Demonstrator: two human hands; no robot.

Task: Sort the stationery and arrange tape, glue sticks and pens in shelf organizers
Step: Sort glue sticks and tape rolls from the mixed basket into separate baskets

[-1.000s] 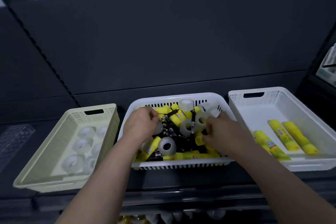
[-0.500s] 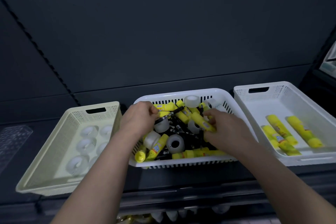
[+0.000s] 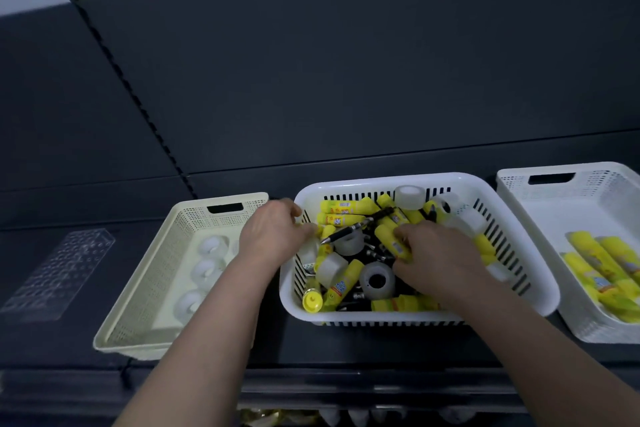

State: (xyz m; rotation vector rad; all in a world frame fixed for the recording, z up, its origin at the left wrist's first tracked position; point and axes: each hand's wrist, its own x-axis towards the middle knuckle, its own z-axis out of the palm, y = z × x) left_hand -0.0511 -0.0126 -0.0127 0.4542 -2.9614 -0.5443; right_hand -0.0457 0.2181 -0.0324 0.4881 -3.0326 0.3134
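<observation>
On the dark shelf (image 3: 346, 350), three rectangular plastic baskets stand in a row. The middle white basket (image 3: 381, 181) has vertically slotted walls and rounded corners. It holds a mixed heap of cylindrical yellow glue sticks, translucent tape rolls and black pens.

The left hand (image 3: 273, 236) lies over this basket's left rim with its fingers curled. The tip of a black pen (image 3: 356, 225) lies just beside the fingertips; whether they grasp it cannot be told. The right hand (image 3: 440, 260) reaches into the heap, its fingers closed round a yellow glue stick (image 3: 391, 239). A grey tape roll (image 3: 389, 274) with a dark core lies just below that hand.

To the left, the cream basket (image 3: 149, 274), finely perforated with a slot handle, contains frosted tape rolls (image 3: 207, 269) lying flat. To the right, the white perforated basket (image 3: 602, 182) contains sorted glue sticks (image 3: 588, 253) lying side by side. A clear studded panel (image 3: 59, 270) lies flat at far left.
</observation>
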